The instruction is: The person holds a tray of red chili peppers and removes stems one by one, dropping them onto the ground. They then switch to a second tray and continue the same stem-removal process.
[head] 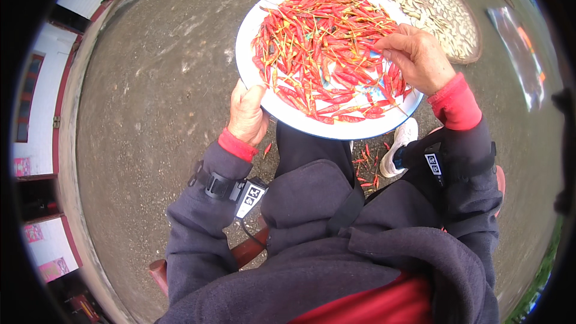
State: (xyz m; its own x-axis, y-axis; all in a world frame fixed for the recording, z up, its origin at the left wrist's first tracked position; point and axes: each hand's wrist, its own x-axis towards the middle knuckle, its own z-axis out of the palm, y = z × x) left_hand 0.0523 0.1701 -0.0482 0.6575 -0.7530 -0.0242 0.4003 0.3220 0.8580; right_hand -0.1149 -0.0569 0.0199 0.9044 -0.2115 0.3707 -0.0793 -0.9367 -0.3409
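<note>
A white enamel basin (250, 40) with a blue rim is tilted over my lap. Red chili peppers (310, 40), many with yellowish stems, are heaped on its far side and lie thinner towards me. My left hand (247, 114) grips the near left rim, thumb over the inside edge and fingers underneath. Above the right side of the basin, my right hand (416, 56) pinches a red chili pepper (374, 48) at the pile's edge between thumb and forefinger. Its other fingers are partly hidden.
Several fallen chilies (369, 166) lie on the concrete ground (148, 112) near my white shoe (399, 146). A round tray (470, 49) of pale slices stands beyond the basin. Part of a reddish-brown wooden seat (249, 249) shows beneath me. White-walled buildings (42, 112) line the left.
</note>
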